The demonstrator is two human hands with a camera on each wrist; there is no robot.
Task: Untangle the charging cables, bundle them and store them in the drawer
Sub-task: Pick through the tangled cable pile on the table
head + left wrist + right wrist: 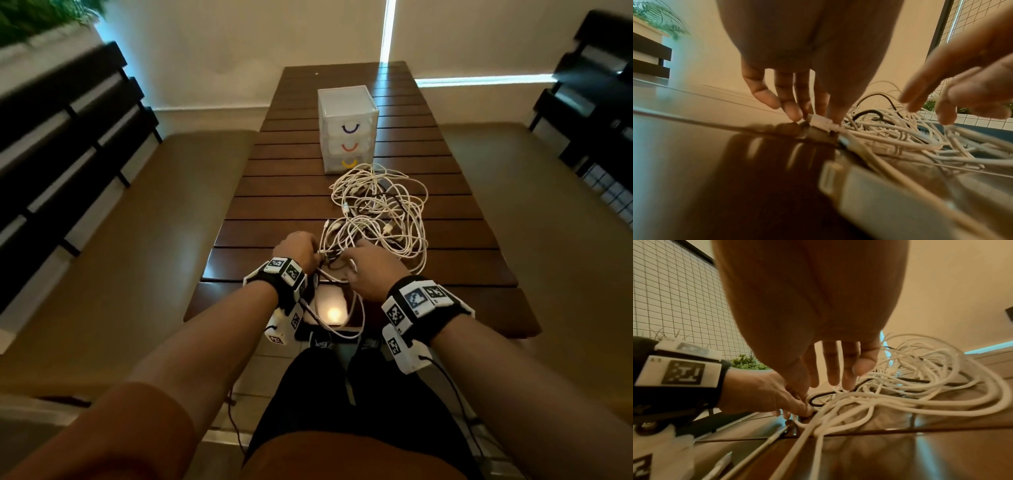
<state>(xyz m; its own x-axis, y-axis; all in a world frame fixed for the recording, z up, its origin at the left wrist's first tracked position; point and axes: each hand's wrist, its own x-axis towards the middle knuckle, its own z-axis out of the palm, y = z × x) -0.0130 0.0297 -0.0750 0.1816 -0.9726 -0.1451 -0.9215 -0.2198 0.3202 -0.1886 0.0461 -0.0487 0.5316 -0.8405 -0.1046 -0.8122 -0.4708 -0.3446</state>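
Note:
A tangle of white charging cables [380, 209] with a few black strands lies on the dark slatted table [291, 192], in front of a small white drawer unit [347, 130] whose three drawers are closed. At the pile's near edge my left hand [310, 255] pinches a white connector plug [819, 121] between thumb and fingertips, just above the wood. My right hand [359, 260] hovers beside it over the cables [920, 378], fingers [835, 369] straight and spread. One white strand runs across a finger of the right hand [941, 105]. Loose cable ends trail back towards me.
A flat glossy device [330, 308], a phone or tablet, lies at the table's near edge under the trailing cables. Cushioned benches with dark slatted backs [68, 154] flank the table on both sides. Bare wood [274, 205] lies left of the pile.

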